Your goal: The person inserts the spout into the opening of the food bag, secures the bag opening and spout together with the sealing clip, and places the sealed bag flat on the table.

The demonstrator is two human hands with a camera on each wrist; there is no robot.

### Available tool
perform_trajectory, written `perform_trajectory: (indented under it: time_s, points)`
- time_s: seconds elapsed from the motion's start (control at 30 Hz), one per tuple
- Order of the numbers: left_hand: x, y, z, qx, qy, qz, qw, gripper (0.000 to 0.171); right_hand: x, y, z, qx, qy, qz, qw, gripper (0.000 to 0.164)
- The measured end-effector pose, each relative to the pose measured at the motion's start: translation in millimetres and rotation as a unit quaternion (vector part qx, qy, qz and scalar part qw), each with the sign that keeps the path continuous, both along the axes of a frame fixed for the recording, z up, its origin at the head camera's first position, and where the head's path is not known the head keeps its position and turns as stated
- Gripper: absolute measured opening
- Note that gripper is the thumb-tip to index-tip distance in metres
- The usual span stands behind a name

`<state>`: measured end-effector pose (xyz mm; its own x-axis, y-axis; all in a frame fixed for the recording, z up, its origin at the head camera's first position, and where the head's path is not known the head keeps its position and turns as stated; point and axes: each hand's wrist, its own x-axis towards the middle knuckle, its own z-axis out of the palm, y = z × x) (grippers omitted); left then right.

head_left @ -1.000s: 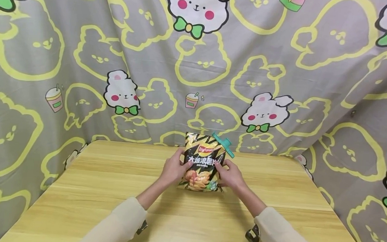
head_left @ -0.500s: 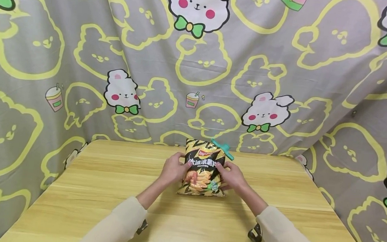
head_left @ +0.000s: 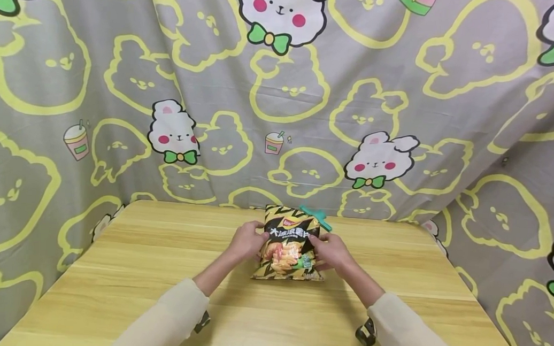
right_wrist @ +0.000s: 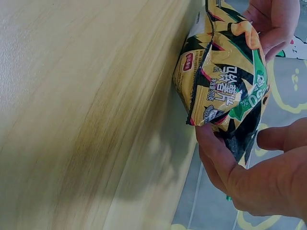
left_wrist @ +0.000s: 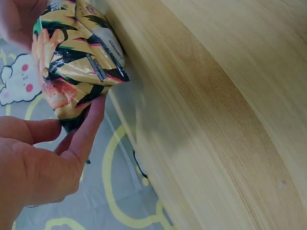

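Observation:
A black-and-yellow bag of potato chips [head_left: 287, 251] is held upright, leaning back a little, over the far middle of the table. A teal bag clip [head_left: 319, 218] sits slantwise across its upper right corner. My left hand [head_left: 249, 241] grips the bag's left edge, thumb in front and fingers behind. On the opposite edge my right hand [head_left: 332, 250] holds it the same way. Crinkled foil and the bag's bottom seam [right_wrist: 204, 72] show in the right wrist view, with fingers under the lower corner. From the left wrist, the bag [left_wrist: 72, 62] looks puffed out; the clip is hidden there.
The wooden table [head_left: 130, 270] spreads out around the bag on both sides. A grey curtain [head_left: 225, 83] printed with cartoon bunnies hangs right behind the table's back edge and down both sides. Dark wrist cameras [head_left: 366, 333] hang under the sleeves.
The bag has come down toward the table, its top edge and clip sinking and its bottom edge shifting slightly nearer to me. Both hands keep their hold on its sides.

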<state>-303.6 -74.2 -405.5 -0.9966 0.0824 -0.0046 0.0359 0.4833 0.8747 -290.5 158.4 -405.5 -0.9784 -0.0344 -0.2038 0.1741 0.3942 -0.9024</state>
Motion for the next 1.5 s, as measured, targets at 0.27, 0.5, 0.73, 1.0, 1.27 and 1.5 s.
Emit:
perform_trajectory:
  time_s: [0.27, 0.5, 0.73, 1.0, 1.27, 1.5]
  points:
    - [-0.2, -3.6, 1.2, -0.008, -0.034, -0.018, 0.9992, 0.053, -0.7, -1.2, -1.4, 0.027, -0.001, 0.005, 1.0, 0.058]
    - [-2.2, -4.7, -2.4, -0.029, -0.048, -0.034, 0.9979, 0.054, -0.4, -0.4, -3.2, 0.039, -0.006, 0.016, 0.999, 0.061]
    - [-2.6, -6.2, -6.0, -0.013, -0.061, -0.047, 0.9969, 0.054, 1.6, 0.2, -5.3, 0.046, -0.007, 0.039, 0.998, 0.063]
    - [-1.4, -8.0, -5.7, -0.009, -0.067, -0.055, 0.9962, 0.055, 3.0, -0.1, -7.0, 0.049, -0.009, 0.045, 0.998, 0.062]
    - [0.8, -15.7, -2.2, -0.017, -0.069, -0.065, 0.9954, 0.054, 6.0, 2.9, -4.2, 0.054, -0.012, 0.063, 0.996, 0.063]
    - [2.6, -33.6, 5.4, -0.176, 0.05, -0.03, 0.9827, 0.04, 10.4, 12.7, 1.0, 0.155, 0.055, 0.058, 0.985, 0.056]
